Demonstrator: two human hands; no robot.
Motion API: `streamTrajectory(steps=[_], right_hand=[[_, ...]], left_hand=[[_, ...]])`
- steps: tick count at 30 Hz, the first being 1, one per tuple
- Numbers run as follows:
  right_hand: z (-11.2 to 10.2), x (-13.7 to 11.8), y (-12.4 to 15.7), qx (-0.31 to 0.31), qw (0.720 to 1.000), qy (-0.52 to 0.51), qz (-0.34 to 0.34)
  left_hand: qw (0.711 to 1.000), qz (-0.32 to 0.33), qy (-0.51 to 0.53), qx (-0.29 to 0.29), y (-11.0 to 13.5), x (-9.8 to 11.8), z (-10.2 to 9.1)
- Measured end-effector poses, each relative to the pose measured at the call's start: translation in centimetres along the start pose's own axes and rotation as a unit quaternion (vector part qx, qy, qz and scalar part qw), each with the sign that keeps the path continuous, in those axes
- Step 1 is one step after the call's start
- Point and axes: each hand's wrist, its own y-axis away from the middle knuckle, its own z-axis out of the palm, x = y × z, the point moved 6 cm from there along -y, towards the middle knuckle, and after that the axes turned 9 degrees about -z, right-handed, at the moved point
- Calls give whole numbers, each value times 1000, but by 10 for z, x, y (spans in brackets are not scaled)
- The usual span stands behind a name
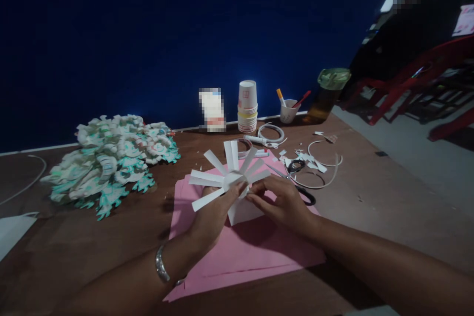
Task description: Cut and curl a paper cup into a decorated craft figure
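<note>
Dark blue wall (222, 34) closes off the far side of my brown desk (374, 217), and from my head view the work sits right between my two hands. What I have there is a slit white paper cup (232, 178), raised over some pink sheets (255, 256). My left hand (215, 212) grips it, thumb pressed near its middle and fingers mostly out of sight beneath. My right hand (283, 202) has thumb and forefinger drawn together in a pinch at its near right edge; exactly which bit they nip is hidden. Just below, between the hands, shows a white flat-sided piece (240, 212); I can't tell if it is joined on.

As far as I can judge, the slitting is largely done: strips fan out all round. Beyond my right hand, scissors (290, 176) lie beside white scraps (311, 160), which suits that reading. Far to the left of my left hand is a heap of cut pieces (111, 158) marked in teal; mine shows no such colour, so any decorating looks undone. Straight ahead of both hands stands a stack of paper cups (247, 108), seemingly uncut.
</note>
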Motion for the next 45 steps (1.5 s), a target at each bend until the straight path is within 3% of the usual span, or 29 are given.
streamTrajectory(steps=[11,15,19,23,26,29,39,42,45], right_hand=[[1,2,-2,-2,996,-87,18],[9,14,2,-5,980,-154,129],[18,33,11,22,922,-281,267],[23,39,15,11,894,-323,310],[26,37,17,-29,902,-305,305],[23,32,15,-37,928,-261,261],[12,16,2,-58,967,-197,149],[15,21,4,-34,961,-212,175],[18,31,11,6,933,-265,243]], left_hand=[[996,-80,48,7,4,-8,0],[994,-98,54,-6,5,-7,1],[998,-52,14,-21,3,4,2],[999,-11,-44,-2,1,9,-2],[996,-7,-93,8,1,7,-4],[994,-7,-108,4,2,3,-4],[993,-116,38,3,7,-8,-2],[992,-117,49,-9,8,-8,0],[992,-91,67,-61,8,-6,8]])
